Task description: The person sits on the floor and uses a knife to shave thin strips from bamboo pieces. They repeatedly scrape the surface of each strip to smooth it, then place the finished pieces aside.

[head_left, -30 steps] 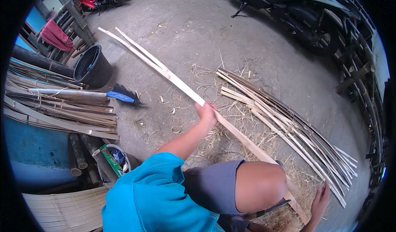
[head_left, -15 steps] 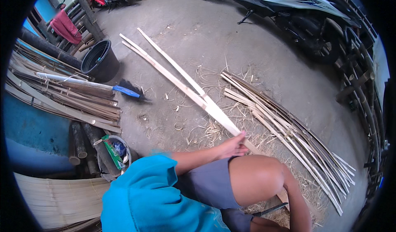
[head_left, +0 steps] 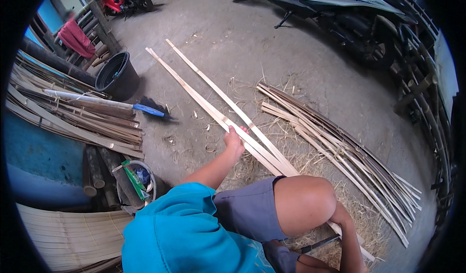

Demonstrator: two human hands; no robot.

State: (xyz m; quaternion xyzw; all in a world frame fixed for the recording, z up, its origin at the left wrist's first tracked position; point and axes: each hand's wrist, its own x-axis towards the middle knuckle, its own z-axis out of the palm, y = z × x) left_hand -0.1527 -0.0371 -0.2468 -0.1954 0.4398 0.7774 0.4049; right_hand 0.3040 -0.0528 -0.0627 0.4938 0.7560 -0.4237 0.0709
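My left hand (head_left: 234,141) is closed around a long pale bamboo strip (head_left: 201,101), part way along its length. Beside it runs a second strip (head_left: 218,93). The two are apart at their far ends and come together near my bent knee, where they pass behind it. Their near ends (head_left: 365,253) show again past my right forearm. My right hand (head_left: 341,216) is beside that knee, next to the strips; its fingers are mostly hidden. A knife-like tool (head_left: 320,243) with a dark, narrow shape lies below the knee, partly covered.
A bundle of bamboo strips (head_left: 340,152) lies on the right over curly shavings (head_left: 374,224). At left are a black bucket (head_left: 118,76), a blue-handled brush (head_left: 149,110), stacked slats (head_left: 73,115) and a container with packets (head_left: 141,181). Motorbikes (head_left: 359,21) stand at the back.
My left hand has moved farther out and leftward along the bamboo. The gap between the two strips now reaches closer to my knee, and near ends now show past my right forearm.
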